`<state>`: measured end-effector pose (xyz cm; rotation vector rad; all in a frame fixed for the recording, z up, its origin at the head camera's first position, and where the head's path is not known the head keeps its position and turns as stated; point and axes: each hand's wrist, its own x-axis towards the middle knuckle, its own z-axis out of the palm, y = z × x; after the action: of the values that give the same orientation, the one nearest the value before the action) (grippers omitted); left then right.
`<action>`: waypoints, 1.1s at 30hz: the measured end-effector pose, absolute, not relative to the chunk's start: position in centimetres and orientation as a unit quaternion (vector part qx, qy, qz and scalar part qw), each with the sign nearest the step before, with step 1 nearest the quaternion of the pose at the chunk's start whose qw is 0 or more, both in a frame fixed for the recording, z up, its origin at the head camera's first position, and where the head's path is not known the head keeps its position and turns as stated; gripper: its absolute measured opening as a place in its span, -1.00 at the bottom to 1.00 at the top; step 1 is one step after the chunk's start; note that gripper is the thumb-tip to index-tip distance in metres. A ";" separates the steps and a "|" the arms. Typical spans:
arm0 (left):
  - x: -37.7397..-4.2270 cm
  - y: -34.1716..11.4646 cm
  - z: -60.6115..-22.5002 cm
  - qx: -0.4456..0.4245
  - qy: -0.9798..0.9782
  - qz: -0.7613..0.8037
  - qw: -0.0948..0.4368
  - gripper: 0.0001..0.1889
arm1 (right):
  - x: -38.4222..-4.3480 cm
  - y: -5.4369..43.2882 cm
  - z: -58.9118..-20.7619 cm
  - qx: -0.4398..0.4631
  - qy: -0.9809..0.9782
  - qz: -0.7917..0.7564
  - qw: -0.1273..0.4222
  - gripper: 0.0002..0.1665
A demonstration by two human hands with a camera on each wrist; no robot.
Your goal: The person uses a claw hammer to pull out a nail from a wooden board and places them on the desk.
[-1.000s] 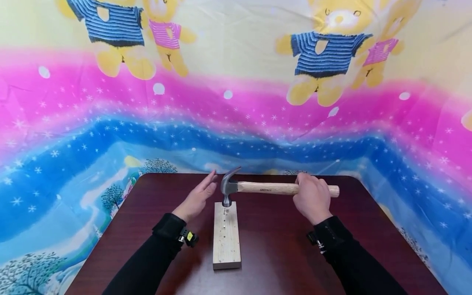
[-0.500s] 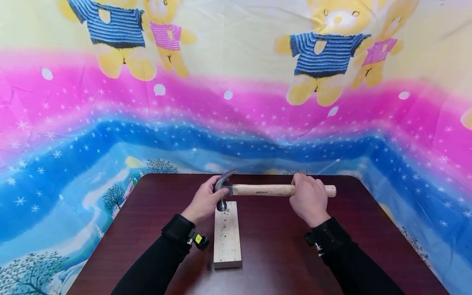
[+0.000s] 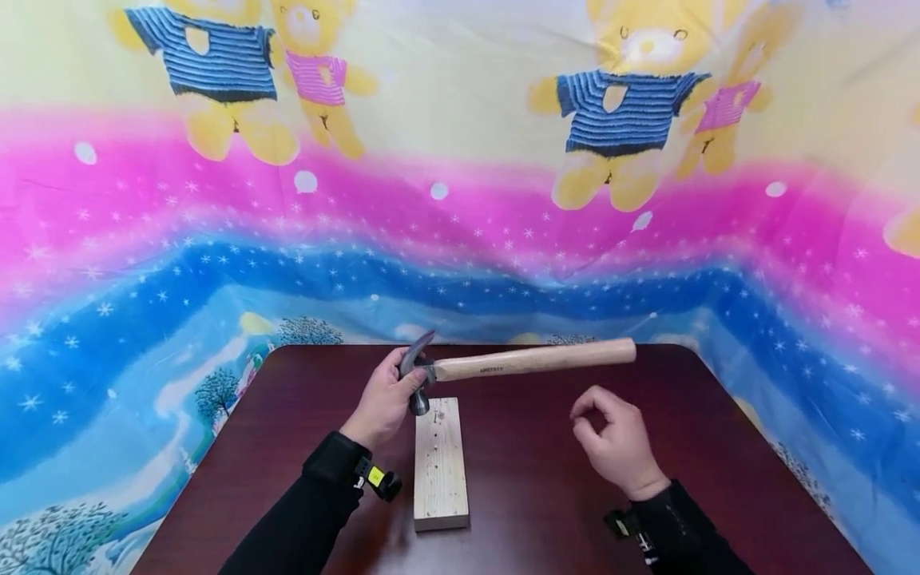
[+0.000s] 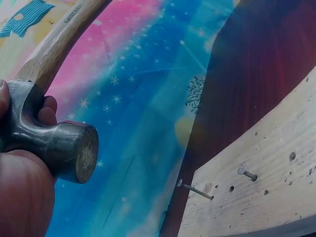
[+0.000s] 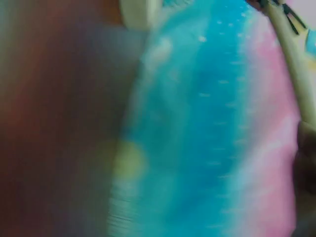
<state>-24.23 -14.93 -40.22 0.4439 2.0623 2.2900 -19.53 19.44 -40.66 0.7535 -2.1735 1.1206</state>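
Note:
A claw hammer with a wooden handle and steel head is in my left hand, which grips it by the head. Its handle extends to the right, tilted slightly up at the far end. In the left wrist view the round striking face of the hammer shows close up, beside the thumb. Below and right of the handle's end, my right hand has loosely curled fingers and holds nothing. A pale wooden board lies lengthwise on the table. Two nails stick out of it, a taller nail near the far end and a shorter nail.
The dark red-brown table has rounded far corners. Behind it hangs a cloth backdrop printed with bears and snowflakes. Small dark holes dot the board around the nails. The right wrist view is blurred.
My left hand has moved to the hammer's head and taken hold of it. My right hand has let go of the handle and dropped toward me. The hammer has shifted left, its handle end rising.

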 end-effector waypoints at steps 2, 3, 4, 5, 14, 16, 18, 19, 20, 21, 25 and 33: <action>-24.2 -14.6 -40.3 0.136 0.656 0.742 0.014 -0.71 | -19.0 20.1 -41.8 0.253 -0.805 0.510 0.168 -0.70; -24.2 -14.5 -40.4 0.136 0.656 0.742 0.014 -0.69 | -18.9 20.3 -42.2 0.231 -0.794 0.551 0.113 -0.64; -24.2 -14.6 -40.2 0.136 0.657 0.741 0.012 -0.69 | -19.2 20.3 -42.2 0.224 -0.772 0.591 0.071 -0.56; -24.2 -14.6 -40.0 0.139 0.657 0.741 0.013 -0.69 | -19.5 20.2 -42.2 0.222 -0.747 0.626 0.044 -0.50; -23.4 -14.4 -39.4 0.178 0.630 0.755 0.039 -0.67 | -22.0 19.3 -39.8 0.351 -0.390 0.848 -0.073 -0.41; -23.3 -14.3 -39.5 0.181 0.612 0.768 0.047 -0.65 | -22.5 19.1 -38.9 0.363 -0.328 0.868 -0.086 -0.27; -23.2 -14.3 -39.5 0.178 0.596 0.781 0.046 -0.67 | -22.7 18.7 -38.1 0.368 -0.320 0.868 -0.091 -0.05; -23.2 -14.2 -39.5 0.177 0.587 0.789 0.043 -0.66 | -22.8 18.5 -37.9 0.366 -0.328 0.866 -0.093 0.05; -23.2 -14.2 -39.5 0.177 0.583 0.792 0.040 -0.67 | -22.9 18.2 -37.7 0.364 -0.338 0.863 -0.094 0.11; -23.2 -14.1 -39.5 0.176 0.583 0.793 0.037 -0.69 | -22.9 17.9 -37.5 0.360 -0.345 0.861 -0.096 0.16; -22.9 -13.7 -39.8 0.183 0.615 0.766 0.045 -0.74 | -22.8 16.9 -37.0 0.371 -0.336 0.862 -0.085 0.27; -22.0 -12.2 -40.9 0.252 0.662 0.696 0.118 -0.72 | -22.7 15.6 -33.5 0.411 -0.257 0.873 -0.054 0.24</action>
<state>-22.01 -12.21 -40.90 0.7367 1.9364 2.0366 -22.71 15.57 -33.54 1.3378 -0.8350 2.8411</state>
